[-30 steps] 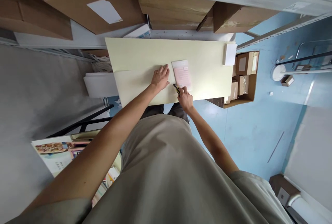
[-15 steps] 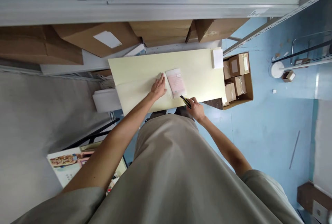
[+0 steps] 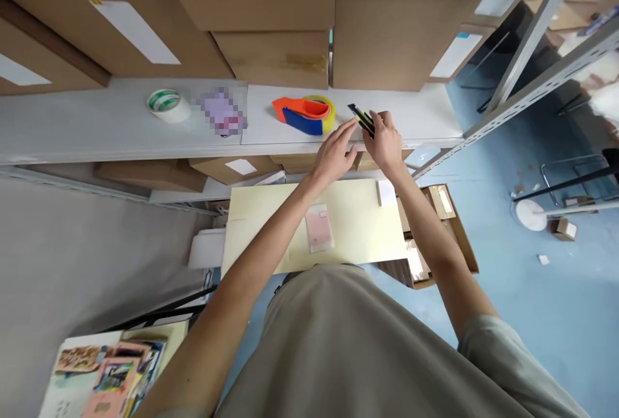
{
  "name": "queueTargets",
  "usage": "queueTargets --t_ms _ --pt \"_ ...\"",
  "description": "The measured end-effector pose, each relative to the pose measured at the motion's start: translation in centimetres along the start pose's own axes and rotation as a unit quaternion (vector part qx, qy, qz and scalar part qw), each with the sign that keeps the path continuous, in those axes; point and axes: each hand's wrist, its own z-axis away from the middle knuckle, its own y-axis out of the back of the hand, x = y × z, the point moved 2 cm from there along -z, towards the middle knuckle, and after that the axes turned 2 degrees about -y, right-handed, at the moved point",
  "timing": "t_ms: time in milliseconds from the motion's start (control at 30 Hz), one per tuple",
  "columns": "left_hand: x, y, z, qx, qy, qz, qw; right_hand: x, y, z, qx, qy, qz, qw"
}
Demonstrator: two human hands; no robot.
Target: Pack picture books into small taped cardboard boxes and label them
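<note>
Shelf (image 3: 425,120): pale grey, at upper level, backed by brown cartons (image 3: 271,60), several bearing white labels.
Cutter (image 3: 360,118): black with yellow, tilted over the right part of the shelf, tip pointing up and left; any contact with the shelf cannot be told.
Right hand (image 3: 385,139): clenched around the cutter, at the shelf's front edge.
Left hand (image 3: 334,152): released, fingers extended, fingertips just beside the cutter; whether they touch it cannot be told.
Dispenser (image 3: 300,120): orange and blue, with yellow tape, lying left of the cutter.
Tape roll (image 3: 178,109): white with green core, farther left; between it and the dispenser, a purple item (image 3: 222,111), pixelated.
Board (image 3: 362,231): cream, below the shelf; pink packet (image 3: 319,229) near its middle, white block (image 3: 385,192) at its far right corner.
Open box (image 3: 465,240): right of the board, containing smaller boxes.
Floor (image 3: 512,295): blue on the right.
</note>
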Motion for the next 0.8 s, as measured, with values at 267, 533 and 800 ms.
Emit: queueTargets --t_ms 267,533,800 --pt "1.1 2.0 -1.7 0.046 0.015 -0.050 0.998 2.5 -3.6 -8.3 -0.051 0.028 0.005 0.998" --pt "-3.7 -3.6 19.1 -0.085 0.304 -0.080 0.946 3.7 -4.6 -2.3 0.004 0.076 -0.058 0.995" --pt "-6.5 -9.0 32.8 -0.152 0.580 -0.036 0.799 2.6 -15.3 20.2 -0.405 -0.091 -0.223 0.882"
